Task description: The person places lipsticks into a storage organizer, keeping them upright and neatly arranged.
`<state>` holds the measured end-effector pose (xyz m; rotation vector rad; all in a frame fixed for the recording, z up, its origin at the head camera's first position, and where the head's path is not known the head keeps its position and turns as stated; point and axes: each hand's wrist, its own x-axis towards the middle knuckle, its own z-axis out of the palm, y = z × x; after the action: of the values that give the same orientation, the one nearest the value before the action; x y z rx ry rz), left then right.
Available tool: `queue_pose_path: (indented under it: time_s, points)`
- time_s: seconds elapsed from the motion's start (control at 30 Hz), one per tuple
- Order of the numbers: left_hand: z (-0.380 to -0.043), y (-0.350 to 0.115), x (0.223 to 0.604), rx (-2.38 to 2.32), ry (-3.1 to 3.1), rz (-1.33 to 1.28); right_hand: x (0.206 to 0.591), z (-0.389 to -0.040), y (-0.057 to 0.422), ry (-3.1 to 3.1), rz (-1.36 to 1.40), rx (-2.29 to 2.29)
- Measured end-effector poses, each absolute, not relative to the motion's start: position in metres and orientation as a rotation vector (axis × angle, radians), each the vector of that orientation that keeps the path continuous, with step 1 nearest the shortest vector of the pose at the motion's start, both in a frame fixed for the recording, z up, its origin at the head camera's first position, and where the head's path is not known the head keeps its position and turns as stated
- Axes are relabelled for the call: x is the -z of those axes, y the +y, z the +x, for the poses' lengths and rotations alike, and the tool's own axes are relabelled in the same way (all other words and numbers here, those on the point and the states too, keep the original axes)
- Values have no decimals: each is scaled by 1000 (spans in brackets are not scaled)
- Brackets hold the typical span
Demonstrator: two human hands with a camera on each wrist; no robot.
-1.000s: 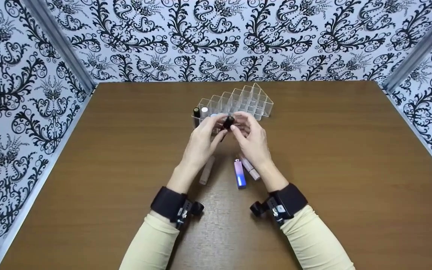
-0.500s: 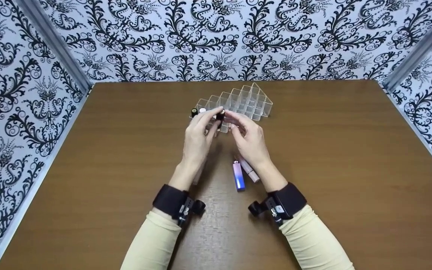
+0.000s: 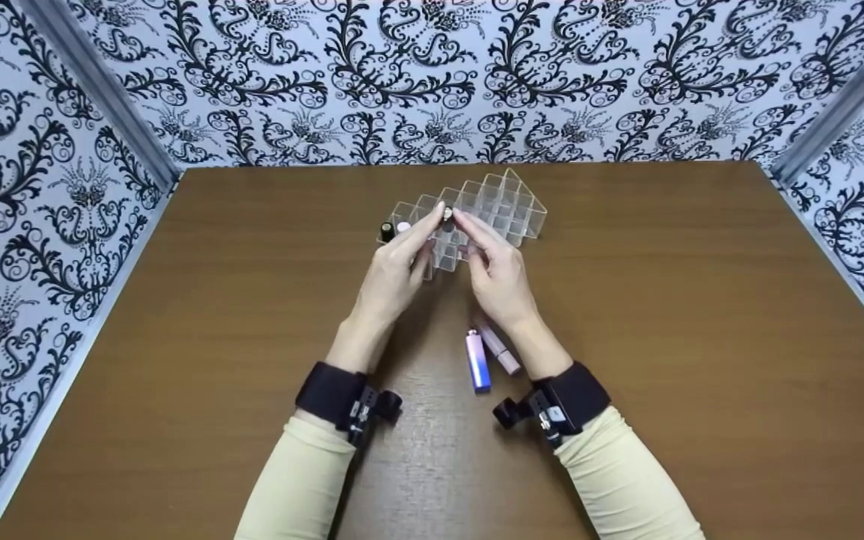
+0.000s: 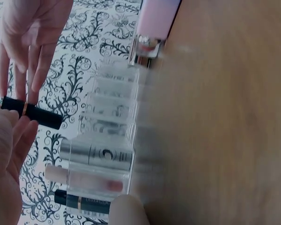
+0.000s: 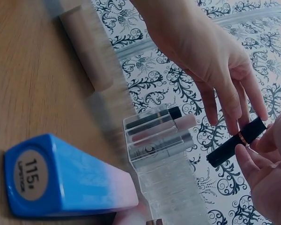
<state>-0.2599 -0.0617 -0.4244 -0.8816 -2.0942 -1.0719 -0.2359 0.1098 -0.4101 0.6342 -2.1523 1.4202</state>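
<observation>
Both the left hand [image 3: 396, 266] and the right hand [image 3: 499, 277] have shifted forward since the earlier frame, bringing the black lipstick tube [image 5: 229, 148] farther over the clear lipstick organizer [image 3: 511, 214]. Fingertips of both hands hold the tube from opposite sides, so neither is plainly nearer; I cannot tell whether the thumbs press it too. Its long axis stands near upright with some tilt, the longer section beyond the gold band [image 5: 242, 137] pointing down. Judging by the wrist views, it sits above the compartments and apart from them, just right of the slotted silver tube [image 4: 98, 155].

On the tabletop [image 3: 664, 337], the pink-to-blue lipstick [image 5: 93, 180] has a round base sticker [image 5: 30, 174] reading "115# LIPSTICK". The silver tube bears a crescent-like mark; its small print is illegible, as is lettering on the slotted black tube [image 4: 84, 202]. No writing shows on the held one.
</observation>
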Motion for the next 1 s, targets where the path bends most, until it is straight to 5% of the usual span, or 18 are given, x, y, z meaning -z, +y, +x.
queue_pose_path:
  time_s: [1.0]
  points:
    - [-254,-54,430,980,-2448,-842,422,-240,116,-2402,671,-1300]
